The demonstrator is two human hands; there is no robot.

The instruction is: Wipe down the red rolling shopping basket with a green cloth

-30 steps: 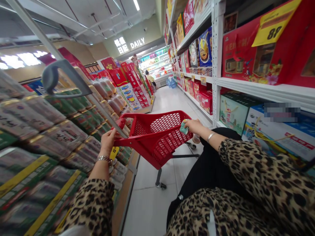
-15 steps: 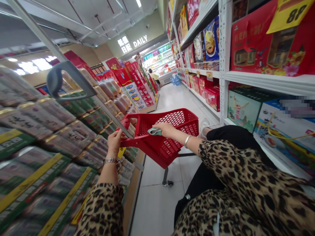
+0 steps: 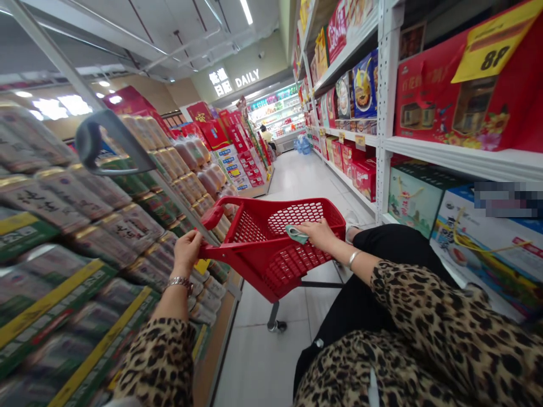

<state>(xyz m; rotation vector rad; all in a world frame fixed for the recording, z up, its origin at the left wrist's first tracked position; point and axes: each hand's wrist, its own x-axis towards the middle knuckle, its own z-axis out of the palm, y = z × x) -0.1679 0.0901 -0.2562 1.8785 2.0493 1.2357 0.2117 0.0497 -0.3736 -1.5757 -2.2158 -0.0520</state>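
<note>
Cart: red shopping cart (image 3: 265, 254), long axis running across the view, open top upward, in the store aisle (image 3: 292, 181)
Left hand (image 3: 186, 252): closed around the cart handle (image 3: 212, 216)
Right hand (image 3: 318, 234): fingers spread on the rim (image 3: 328, 226), green cloth (image 3: 296, 233) at its edge; grip on it unclear

Left hand grip (image 3: 185, 252): curled around the corner of the red mesh shopping cart (image 3: 271, 271), at 11 o'clock.
Right hand grip (image 3: 319, 236): resting on the cart's rim at 12 o'clock, a folded teal item (image 3: 296, 234) under its fingers.
9 o'clock: stacked shrink-wrapped cans (image 3: 72, 192).
3 o'clock: red gift boxes (image 3: 449, 96) on white shelves (image 3: 458, 152).
</note>
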